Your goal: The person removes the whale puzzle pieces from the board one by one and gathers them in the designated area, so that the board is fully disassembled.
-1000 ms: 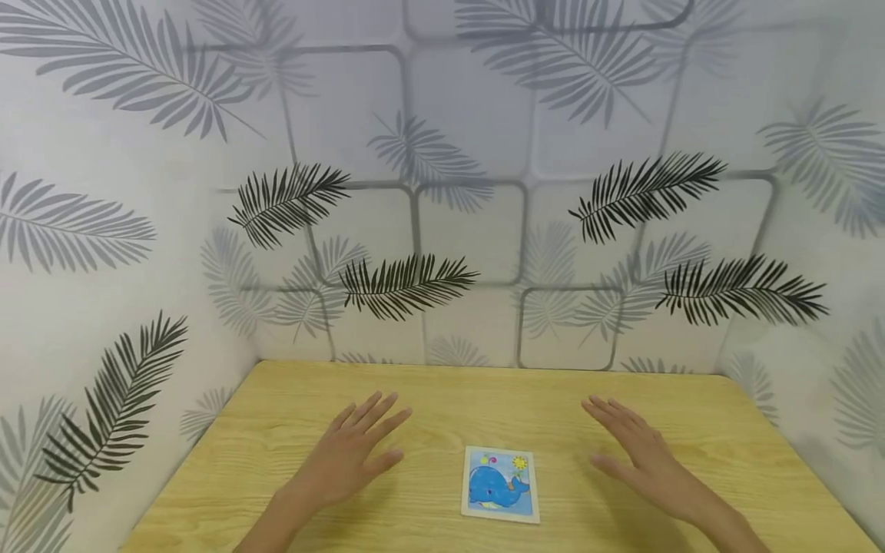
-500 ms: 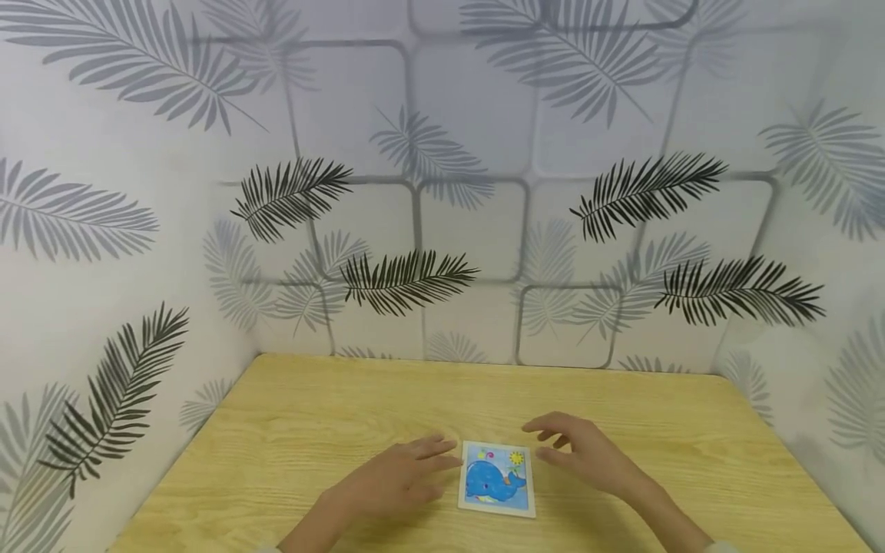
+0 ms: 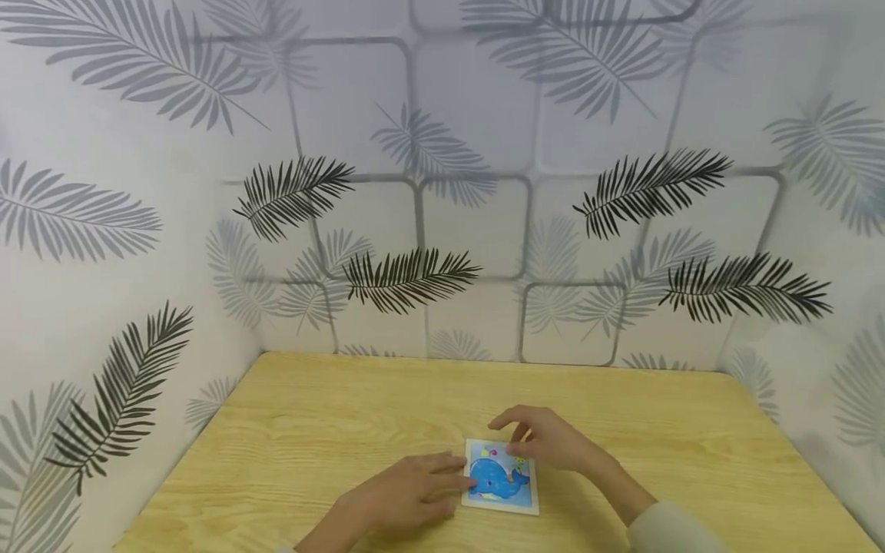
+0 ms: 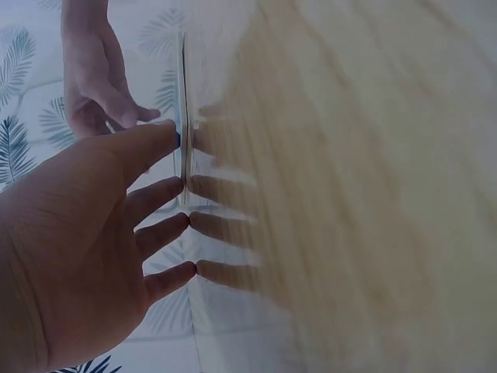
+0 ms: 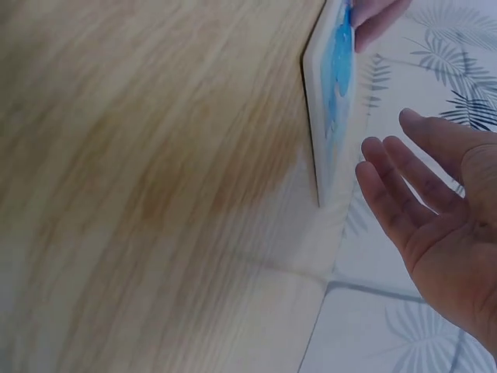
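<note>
A thin square picture board (image 3: 496,485) with a blue whale and a pale border lies flat on the table. At its left edge is my left hand (image 3: 404,493), fingers stretched out, with a fingertip overlapping the picture. In the left wrist view the fingertips of this left hand (image 4: 74,241) come down along the tabletop beside the board's thin edge. My right hand (image 3: 556,442) is over the board's far right corner, fingers loosely bent and covering part of the printed sun. The right wrist view shows a gap between the right hand (image 5: 450,225) and the board (image 5: 330,93).
The light wood table (image 3: 332,407) reaches back to a wall (image 3: 477,230) patterned with grey and black feather-like leaves. More patterned wall stands to the left and right of the table.
Both hands have moved inward from either side of the board. The left has come down at its left edge, the right over its far right corner. The board stays in place.
</note>
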A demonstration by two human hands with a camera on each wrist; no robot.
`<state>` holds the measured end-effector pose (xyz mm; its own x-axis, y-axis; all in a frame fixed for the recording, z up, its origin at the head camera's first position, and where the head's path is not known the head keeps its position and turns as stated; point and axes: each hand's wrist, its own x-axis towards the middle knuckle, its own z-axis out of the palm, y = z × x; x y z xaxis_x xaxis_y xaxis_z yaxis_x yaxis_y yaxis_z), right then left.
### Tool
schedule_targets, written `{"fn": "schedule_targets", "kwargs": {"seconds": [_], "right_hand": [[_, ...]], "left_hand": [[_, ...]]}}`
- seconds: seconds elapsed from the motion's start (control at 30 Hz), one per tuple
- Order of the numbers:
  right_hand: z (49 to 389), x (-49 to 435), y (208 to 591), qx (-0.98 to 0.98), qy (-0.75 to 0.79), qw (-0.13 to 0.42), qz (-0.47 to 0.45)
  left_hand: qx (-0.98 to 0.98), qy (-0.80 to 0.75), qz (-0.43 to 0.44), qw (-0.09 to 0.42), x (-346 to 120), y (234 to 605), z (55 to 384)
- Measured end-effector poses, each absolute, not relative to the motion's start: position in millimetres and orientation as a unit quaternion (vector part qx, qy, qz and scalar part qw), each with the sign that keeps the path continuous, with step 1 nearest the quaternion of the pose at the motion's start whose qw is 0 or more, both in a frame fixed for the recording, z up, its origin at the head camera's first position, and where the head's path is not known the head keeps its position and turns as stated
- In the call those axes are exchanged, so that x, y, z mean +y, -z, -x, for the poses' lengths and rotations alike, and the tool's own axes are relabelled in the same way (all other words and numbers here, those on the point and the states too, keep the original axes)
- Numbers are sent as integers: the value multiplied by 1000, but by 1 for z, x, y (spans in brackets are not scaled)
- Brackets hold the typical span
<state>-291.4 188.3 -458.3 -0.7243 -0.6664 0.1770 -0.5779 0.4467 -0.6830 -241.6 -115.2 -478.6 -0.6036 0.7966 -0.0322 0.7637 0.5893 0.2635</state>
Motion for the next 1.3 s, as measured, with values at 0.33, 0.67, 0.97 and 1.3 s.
{"fn": "schedule_targets", "kwargs": {"seconds": [0.33, 0.67, 0.97, 1.3], "right_hand": [[305, 164, 477, 853, 365, 110, 356], [323, 162, 485, 865, 321, 120, 367], [328, 161, 487, 860, 298, 112, 399], [329, 159, 483, 863, 282, 126, 399]], "left_hand": [[891, -111, -432, 80, -110, 476, 235], [896, -101, -426, 77, -111, 473, 232], [890, -81, -443, 72, -112, 475, 232], [891, -69, -441, 81, -109, 467, 234]]}}
